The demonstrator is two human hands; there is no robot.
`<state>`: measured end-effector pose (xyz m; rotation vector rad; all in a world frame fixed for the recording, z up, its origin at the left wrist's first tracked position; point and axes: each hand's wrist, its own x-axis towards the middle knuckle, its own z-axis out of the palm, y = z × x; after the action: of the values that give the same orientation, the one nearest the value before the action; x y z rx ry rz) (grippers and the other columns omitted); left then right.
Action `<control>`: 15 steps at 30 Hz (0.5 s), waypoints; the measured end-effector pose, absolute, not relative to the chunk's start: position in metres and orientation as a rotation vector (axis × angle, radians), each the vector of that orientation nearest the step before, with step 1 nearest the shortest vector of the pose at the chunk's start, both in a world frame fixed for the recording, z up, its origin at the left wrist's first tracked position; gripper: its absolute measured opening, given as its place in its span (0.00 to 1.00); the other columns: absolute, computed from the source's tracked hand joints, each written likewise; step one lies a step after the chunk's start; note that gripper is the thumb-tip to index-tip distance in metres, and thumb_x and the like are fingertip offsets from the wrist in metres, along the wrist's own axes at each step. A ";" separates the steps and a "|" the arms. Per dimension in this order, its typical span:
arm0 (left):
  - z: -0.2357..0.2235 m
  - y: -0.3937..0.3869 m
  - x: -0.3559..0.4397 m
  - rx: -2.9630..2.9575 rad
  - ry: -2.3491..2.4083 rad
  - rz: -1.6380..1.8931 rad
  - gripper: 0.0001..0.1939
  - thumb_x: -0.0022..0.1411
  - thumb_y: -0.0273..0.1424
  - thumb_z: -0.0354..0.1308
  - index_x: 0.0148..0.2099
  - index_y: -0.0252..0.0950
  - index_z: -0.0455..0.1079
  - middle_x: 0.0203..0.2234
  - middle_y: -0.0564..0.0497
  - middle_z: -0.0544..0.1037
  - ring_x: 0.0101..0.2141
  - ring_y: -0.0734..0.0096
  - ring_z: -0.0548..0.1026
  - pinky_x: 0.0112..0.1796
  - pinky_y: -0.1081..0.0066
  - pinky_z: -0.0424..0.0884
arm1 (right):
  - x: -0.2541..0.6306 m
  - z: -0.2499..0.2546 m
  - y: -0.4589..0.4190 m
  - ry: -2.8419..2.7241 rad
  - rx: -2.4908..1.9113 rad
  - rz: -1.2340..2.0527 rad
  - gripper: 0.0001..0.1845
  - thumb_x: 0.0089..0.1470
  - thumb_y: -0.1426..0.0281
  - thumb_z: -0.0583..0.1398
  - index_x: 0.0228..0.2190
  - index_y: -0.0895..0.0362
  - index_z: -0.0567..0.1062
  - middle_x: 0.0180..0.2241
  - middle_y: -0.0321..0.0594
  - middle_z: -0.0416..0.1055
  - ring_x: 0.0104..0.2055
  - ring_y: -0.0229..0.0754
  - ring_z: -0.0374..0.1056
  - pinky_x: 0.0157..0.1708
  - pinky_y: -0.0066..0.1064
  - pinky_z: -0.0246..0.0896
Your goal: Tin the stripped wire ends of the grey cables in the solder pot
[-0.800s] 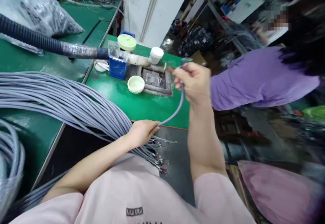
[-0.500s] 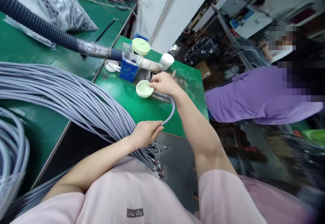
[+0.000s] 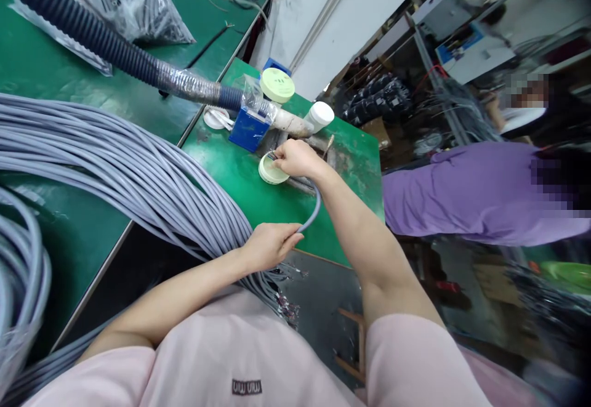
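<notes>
1. Right hand [image 3: 299, 158]: fingers [image 3: 282, 162] closed on the cable [image 3: 317, 204] near its end, at the bowl [image 3: 272, 177], frame centre.
2. Left hand [image 3: 268, 245]: fingers gripping the same cable farther along, just below centre.
3. Bundle [image 3: 138, 164]: across the counter [image 3: 143, 100], left of frame.
4. Hose [image 3: 115, 50]: upper left.

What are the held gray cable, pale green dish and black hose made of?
Gray cable: probably matte plastic or rubber sheath, smooth, bending evenly. Pale green dish: likely satin plastic, with a thin, even rim. Black hose: seemingly plastic or rubber, its ridges faintly shiny.
</notes>
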<state>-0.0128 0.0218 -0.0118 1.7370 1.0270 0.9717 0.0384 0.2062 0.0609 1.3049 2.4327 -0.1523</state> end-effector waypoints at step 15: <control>-0.011 0.030 -0.007 1.800 1.151 0.819 0.18 0.70 0.35 0.44 0.55 0.35 0.67 0.35 0.48 0.80 0.35 0.67 0.77 0.35 0.72 0.68 | 0.120 0.086 0.225 2.441 1.814 -0.231 0.15 0.48 0.69 0.60 0.14 0.57 0.67 0.18 0.37 0.67 0.24 0.37 0.59 0.26 0.30 0.47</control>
<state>-0.0066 0.0301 -0.0106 1.8002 1.1511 0.8193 0.1196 0.2248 0.0856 1.8144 2.4414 -0.2308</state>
